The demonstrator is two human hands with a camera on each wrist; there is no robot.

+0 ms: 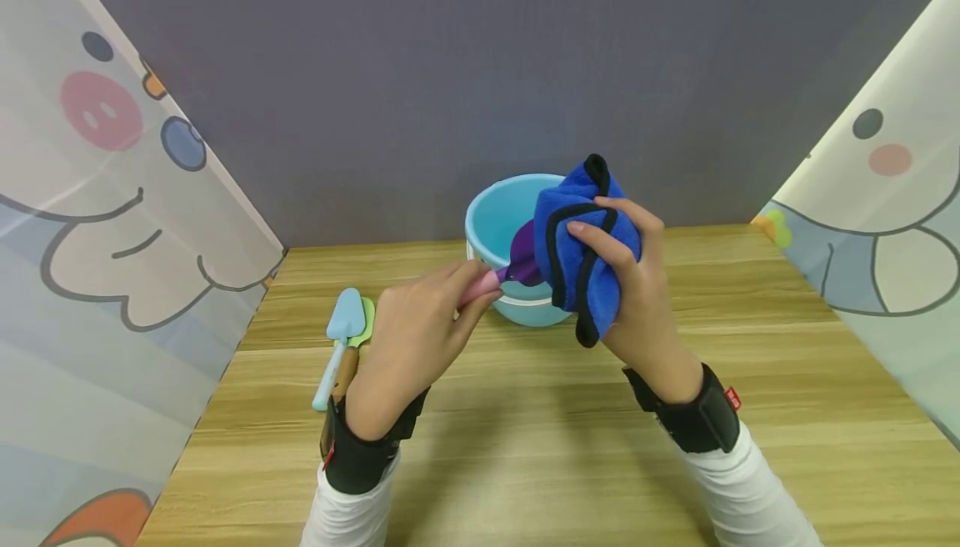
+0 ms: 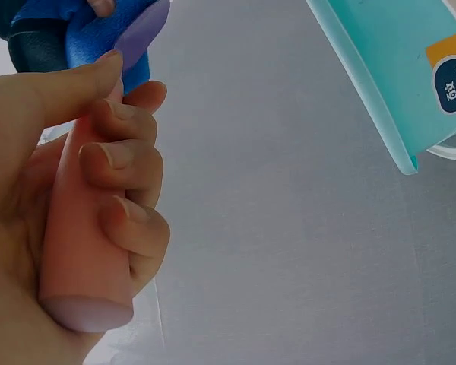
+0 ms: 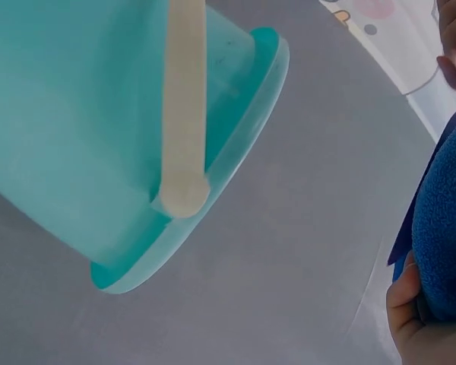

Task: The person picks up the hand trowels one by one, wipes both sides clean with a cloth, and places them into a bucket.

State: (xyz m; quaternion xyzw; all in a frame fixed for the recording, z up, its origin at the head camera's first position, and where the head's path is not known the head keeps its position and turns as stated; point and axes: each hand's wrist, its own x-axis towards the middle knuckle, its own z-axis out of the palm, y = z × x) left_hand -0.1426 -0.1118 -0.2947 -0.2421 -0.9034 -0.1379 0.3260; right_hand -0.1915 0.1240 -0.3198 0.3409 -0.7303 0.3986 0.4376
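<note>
A: Status on the hands?

B: Left hand [image 1: 411, 338] is gripping the pink handle [image 2: 83, 228] of a purple spatula [image 1: 522, 259], fingers curled round it, thumb lying along the top. Left wrist view is showing the handle end-on, all four fingers wrapped.

A: Right?

B: Right hand [image 1: 630, 280] is holding a blue cloth [image 1: 581, 238] with black edging, bunched up; fingers are clamped over it, thumb side hidden behind the cloth. The cloth is pressing against the purple blade of the spatula.

A: Where's that sitting in the scene?

B: Spatula and cloth are being held above the table [image 1: 525, 430], mid-scene, right in front of a light blue bucket [image 1: 502, 222] standing toward the far edge. Blade is overlapping the bucket's rim in the head view; can't tell whether it's touching.

A: Anything else on the table?

B: Left of the left hand, two more tools are lying side by side: a light blue spatula [image 1: 341, 334] and a green one [image 1: 366, 322] with a wooden handle, partly under it. Bucket is carrying a cream handle [image 3: 184, 106] and a sticker [image 2: 450, 76].
</note>
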